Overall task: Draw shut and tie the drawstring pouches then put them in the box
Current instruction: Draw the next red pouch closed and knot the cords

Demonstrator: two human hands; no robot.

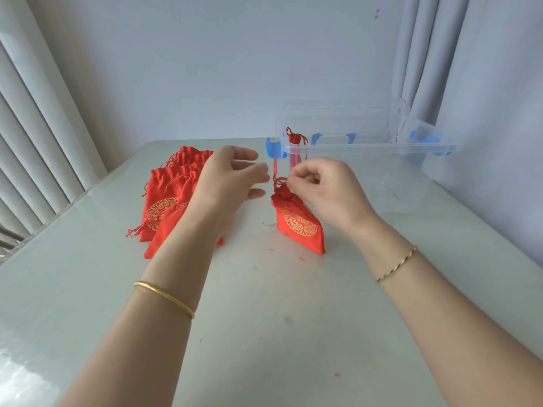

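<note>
— What are the hands doing?
— The right hand (326, 189) is pinching the drawstring (277, 179) of a cinched red pouch (299, 224) on the table (264, 318); the left hand (232, 177) is hovering unclenched at its nine o'clock.
— And beyond?
— Loose pouches (167, 201) are lying further toward nine; the clear box (367, 148), holding one tied pouch (295, 139), is sitting at one o'clock.

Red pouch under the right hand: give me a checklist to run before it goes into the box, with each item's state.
1. Mouth of the red drawstring pouch with gold emblem gathered shut: ok.
2. Knot tied in its red cord: cannot tell.
3. Right hand pinching the cord at the pouch's neck: ok.
4. Left hand open, holding nothing: ok.
5. Clear plastic box with blue latches open: ok; one pouch already stands inside.
6. Pile of red pouches at left still open: not ok, work remains.
</note>
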